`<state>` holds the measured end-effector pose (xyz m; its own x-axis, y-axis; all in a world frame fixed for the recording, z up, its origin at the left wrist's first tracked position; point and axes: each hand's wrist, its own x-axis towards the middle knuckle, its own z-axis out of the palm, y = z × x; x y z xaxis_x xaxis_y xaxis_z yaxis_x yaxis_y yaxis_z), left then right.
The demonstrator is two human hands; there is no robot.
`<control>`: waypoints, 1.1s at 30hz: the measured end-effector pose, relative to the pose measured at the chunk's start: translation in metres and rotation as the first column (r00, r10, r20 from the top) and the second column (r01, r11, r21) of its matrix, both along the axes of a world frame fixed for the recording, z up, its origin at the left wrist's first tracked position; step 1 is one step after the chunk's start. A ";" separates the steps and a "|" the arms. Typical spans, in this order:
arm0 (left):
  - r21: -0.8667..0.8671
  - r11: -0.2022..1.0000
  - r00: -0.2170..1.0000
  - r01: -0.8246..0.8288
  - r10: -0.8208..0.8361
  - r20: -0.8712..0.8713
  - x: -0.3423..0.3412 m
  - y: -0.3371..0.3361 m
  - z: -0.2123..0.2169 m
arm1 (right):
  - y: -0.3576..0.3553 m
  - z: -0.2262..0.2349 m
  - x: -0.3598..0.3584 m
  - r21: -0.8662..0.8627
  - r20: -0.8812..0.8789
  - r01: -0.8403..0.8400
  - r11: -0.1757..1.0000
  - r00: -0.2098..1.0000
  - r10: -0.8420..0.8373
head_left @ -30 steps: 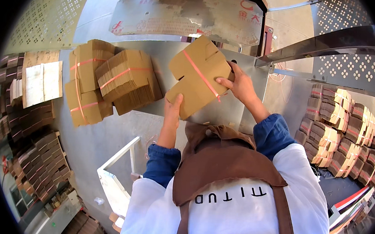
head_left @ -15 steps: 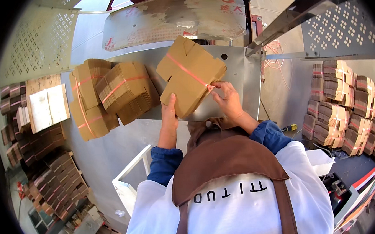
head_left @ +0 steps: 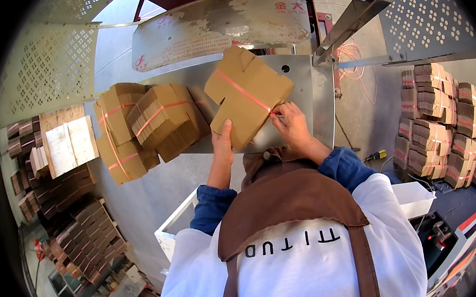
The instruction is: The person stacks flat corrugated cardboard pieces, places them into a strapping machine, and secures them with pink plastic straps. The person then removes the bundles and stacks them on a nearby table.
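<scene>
Several strapped bundles (head_left: 166,113) crowd your metal worktop's (head_left: 316,93) left end; strapped piles (head_left: 429,109) stand off to the right. Over its middle, your left hand (head_left: 222,147) clasps the cardboard stack (head_left: 241,105) by its near edge, thumb on top, fingers hidden; your right hand (head_left: 293,126) pinches its pink strap (head_left: 247,93). Bare metal stretches from there to the worktop's right edge.

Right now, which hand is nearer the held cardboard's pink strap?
Right. Your right hand touches the pink strap at one end; your left hand, below it, holds the cardboard.
</scene>
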<state>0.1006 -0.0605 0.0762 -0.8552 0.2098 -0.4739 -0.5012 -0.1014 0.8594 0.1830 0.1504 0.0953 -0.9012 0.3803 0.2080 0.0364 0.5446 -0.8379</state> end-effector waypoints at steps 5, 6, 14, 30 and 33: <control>-0.006 1.000 0.999 -0.001 0.001 -0.047 0.003 0.005 -0.005 | 0.009 0.005 0.004 0.198 -0.024 -0.037 0.980 0.999 0.042; -0.013 1.000 0.999 0.007 -0.008 -0.051 0.004 0.004 -0.007 | 0.009 0.003 0.006 0.225 -0.033 -0.056 0.973 0.997 0.065; -0.017 0.999 0.998 -0.043 0.042 -0.038 0.002 0.015 0.003 | 0.008 0.009 0.008 0.413 -0.049 -0.097 0.905 0.991 0.128; -0.017 0.980 0.980 0.201 -0.201 0.003 -0.027 0.021 0.018 | 0.074 0.021 0.020 -0.294 0.311 0.161 0.942 0.948 -0.065; 0.016 0.935 0.934 0.355 -0.355 0.036 -0.035 0.033 0.017 | 0.073 0.016 0.042 -0.381 0.285 0.310 0.871 0.935 -0.209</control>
<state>0.0657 -0.0270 0.0928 -0.7056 0.5011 -0.5009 -0.5379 0.0813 0.8391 0.2253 0.2236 0.1109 -0.7602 0.6117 -0.2191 0.3447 0.0938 -0.9340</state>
